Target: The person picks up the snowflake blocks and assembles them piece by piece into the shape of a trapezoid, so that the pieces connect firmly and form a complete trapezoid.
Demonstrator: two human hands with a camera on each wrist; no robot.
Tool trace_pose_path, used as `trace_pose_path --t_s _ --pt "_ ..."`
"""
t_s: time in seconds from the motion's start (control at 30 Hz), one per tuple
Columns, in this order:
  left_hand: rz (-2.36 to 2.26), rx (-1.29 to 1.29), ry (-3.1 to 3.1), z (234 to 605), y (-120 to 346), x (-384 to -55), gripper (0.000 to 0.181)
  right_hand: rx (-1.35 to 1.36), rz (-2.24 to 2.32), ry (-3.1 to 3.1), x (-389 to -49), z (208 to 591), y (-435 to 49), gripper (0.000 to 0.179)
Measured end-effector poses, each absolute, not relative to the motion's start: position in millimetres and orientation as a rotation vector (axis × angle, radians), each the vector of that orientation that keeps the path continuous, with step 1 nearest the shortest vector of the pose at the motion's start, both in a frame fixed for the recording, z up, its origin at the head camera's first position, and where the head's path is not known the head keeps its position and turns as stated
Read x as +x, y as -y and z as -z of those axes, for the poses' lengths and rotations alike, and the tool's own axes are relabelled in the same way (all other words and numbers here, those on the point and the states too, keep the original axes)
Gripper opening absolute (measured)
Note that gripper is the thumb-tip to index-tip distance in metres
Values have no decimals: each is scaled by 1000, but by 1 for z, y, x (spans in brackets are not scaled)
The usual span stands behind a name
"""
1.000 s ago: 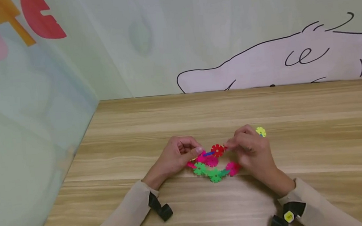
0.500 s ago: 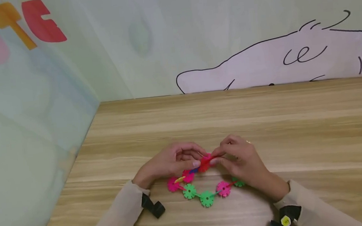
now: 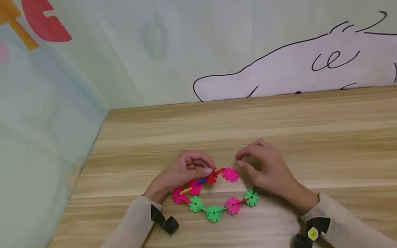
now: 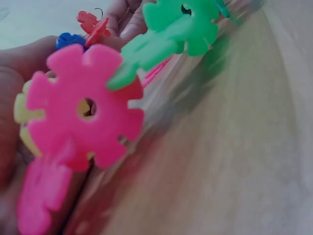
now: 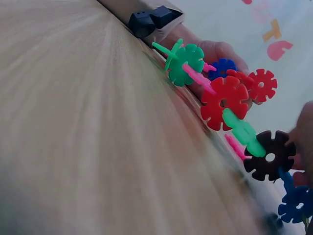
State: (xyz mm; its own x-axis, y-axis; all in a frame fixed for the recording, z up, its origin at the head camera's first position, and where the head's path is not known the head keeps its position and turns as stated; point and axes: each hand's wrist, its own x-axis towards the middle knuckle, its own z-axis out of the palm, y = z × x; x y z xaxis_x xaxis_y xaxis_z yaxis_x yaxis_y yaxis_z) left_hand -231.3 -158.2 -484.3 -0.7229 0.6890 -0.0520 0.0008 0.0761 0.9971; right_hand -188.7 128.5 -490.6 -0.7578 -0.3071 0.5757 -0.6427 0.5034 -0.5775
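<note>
A chain of slotted, flower-shaped plastic discs curves between the hands in the head view. My left hand (image 3: pixel 183 175) pinches a red disc (image 3: pixel 211 178) of it between thumb and fingers. A pink disc (image 3: pixel 230 174) forms the free end just right of that. My right hand (image 3: pixel 269 169) is apart from this end, thumb and forefinger bent with nothing between their tips. Below it, the chain runs from a green disc (image 3: pixel 251 197) to behind the hand. The right wrist view shows a black disc (image 5: pixel 257 166) and a blue disc (image 5: pixel 289 210) close by this hand.
The wood-grain tabletop (image 3: pixel 185 133) ends at a pale wall (image 3: pixel 123 47) with a line drawing and coloured letters. Black camera mounts sit on the left cuff (image 3: pixel 162 219) and right cuff (image 3: pixel 313 234).
The right hand has let go of the pink end disc and moved off to the right. The left hand has shifted slightly left, and the chain is spread wider, lower on the table.
</note>
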Motion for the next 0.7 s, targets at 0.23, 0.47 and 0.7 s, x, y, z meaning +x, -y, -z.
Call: trace_pose_path --t_s 0.23,0.47,0.7 --pt "-1734 663 -1800 484 160 -233 26 744 -1155 2667 -184 486 -124 43" --pt "-1752 680 -1697 484 161 -234 39 701 -1192 2689 -183 488 -122 46" --pt "-1683 689 -1784 483 161 -236 38 644 -1423 2610 -185 489 -125 36"
